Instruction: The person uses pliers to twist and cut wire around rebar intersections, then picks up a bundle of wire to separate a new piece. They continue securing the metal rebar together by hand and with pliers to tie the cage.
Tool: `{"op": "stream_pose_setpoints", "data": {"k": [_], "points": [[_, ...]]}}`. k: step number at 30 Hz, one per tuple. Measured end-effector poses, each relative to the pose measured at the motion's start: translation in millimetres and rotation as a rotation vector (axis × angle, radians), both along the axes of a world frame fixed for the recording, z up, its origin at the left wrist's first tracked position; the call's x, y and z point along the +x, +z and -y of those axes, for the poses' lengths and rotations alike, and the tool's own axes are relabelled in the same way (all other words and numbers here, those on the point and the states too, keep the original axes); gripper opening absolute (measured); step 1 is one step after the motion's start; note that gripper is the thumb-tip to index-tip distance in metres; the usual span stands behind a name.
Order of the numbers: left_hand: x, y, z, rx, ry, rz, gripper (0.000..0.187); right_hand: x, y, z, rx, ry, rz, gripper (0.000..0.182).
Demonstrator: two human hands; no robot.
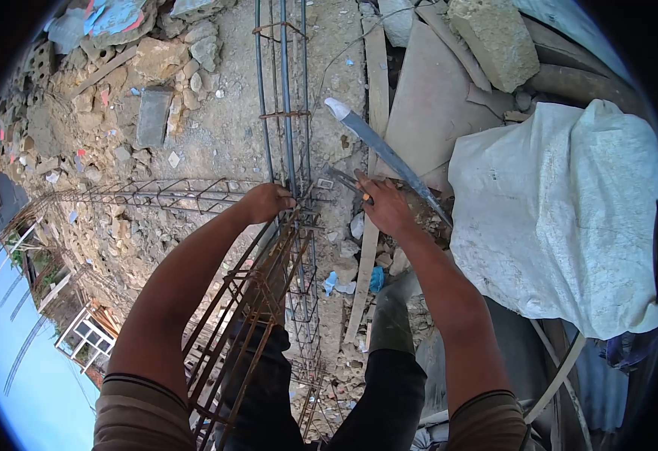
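My left hand (269, 203) is closed at the crossing of several rebars, its fingers pinching the bars or a tie wire there; exactly which is hidden. Upright grey rebars (286, 90) with rusty stirrups run away from this crossing. A rusty rebar cage (250, 293) slants from it toward my body, between my arms. To the right, my right hand (385, 204) is wrapped around what looks like pliers (341, 179), dark metal with a bit of orange at the handle. The jaws point toward the crossing, apart from my left hand.
Another rebar cage (171, 194) stretches left over rubble. A pale-tipped grey pole (389, 154) lies beyond my right hand, near a wooden strip (376, 83). A white sack (558, 218) sits at right. Broken stones (160, 59) cover the upper left.
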State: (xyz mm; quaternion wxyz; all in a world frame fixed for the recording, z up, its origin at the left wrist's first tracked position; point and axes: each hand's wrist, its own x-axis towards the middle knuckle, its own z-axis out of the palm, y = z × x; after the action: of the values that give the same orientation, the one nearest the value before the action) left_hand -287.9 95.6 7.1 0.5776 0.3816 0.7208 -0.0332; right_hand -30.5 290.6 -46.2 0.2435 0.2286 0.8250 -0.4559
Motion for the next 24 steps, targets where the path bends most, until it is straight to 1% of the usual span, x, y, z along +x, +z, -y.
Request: {"op": "stream_pose_setpoints", "data": {"k": [1, 3, 4, 6, 7, 9, 10, 12, 13, 15, 16, 18, 20, 22, 24], "points": [[1.6, 9.1, -5.2, -0.066, 0.024, 0.034, 0.041, 4.5, 0.3, 7.0, -0.023, -0.008, 0.011, 0.068], [-1.6, 11.1, -12.5, -0.123, 0.033, 0.058, 0.040, -2.8, -0.7, 4.9, -0.323, -0.228, 0.134, 0.067], [-2.3, 10.4, -10.6, -0.132, 0.037, 0.053, 0.040, -2.4, 2.3, 4.9, -0.332, -0.223, 0.131, 0.067], [-4.1, 9.5, -11.1, -0.092, 0.095, 0.122, 0.039, 0.4, 10.7, -5.0, -0.472, -0.122, 0.239, 0.066], [-3.0, 11.2, -12.6, -0.135, 0.148, 0.119, 0.037, -0.9, 19.3, -14.7, -0.464, -0.113, 0.237, 0.066], [-4.2, 9.6, -12.5, -0.138, 0.144, 0.130, 0.037, -7.1, 42.8, -29.1, -0.281, 0.215, 0.144, 0.067], [-5.7, 7.8, -12.8, -0.142, 0.124, 0.146, 0.037, -10.9, 56.0, -31.0, -0.279, 0.228, 0.142, 0.067], [-7.6, 1.6, -8.1, -0.155, 0.127, 0.135, 0.037, -20.5, 77.0, -29.3, 0.298, 0.439, 0.076, 0.069], [-6.3, 1.9, -8.9, -0.166, 0.114, 0.130, 0.037, -24.2, 76.5, -28.6, 0.302, 0.449, 0.071, 0.069], [-3.6, 5.2, -8.6, -0.140, 0.112, 0.125, 0.036, -29.0, 69.5, -24.8, 0.444, 0.536, -0.113, 0.070], [-5.0, 5.8, -9.9, -0.115, 0.100, 0.118, 0.036, -31.9, 67.0, -23.7, 0.451, 0.536, -0.119, 0.070], [-2.8, 6.8, -6.4, -0.121, 0.098, 0.107, 0.036, -37.0, 61.8, -15.5, 0.479, 0.513, -0.233, 0.069], [-5.8, 1.6, -9.9, -0.110, 0.104, 0.081, 0.036, -38.0, 56.9, -19.7, 0.482, 0.504, -0.233, 0.069], [-5.5, 1.1, -5.1, -0.075, 0.050, 0.089, 0.037, -34.9, 53.8, -19.1, 0.457, 0.485, -0.222, 0.069], [-5.2, -1.6, -1.2, -0.073, 0.066, 0.088, 0.037, -27.4, 50.0, -21.4, 0.491, 0.439, -0.190, 0.060]]}}
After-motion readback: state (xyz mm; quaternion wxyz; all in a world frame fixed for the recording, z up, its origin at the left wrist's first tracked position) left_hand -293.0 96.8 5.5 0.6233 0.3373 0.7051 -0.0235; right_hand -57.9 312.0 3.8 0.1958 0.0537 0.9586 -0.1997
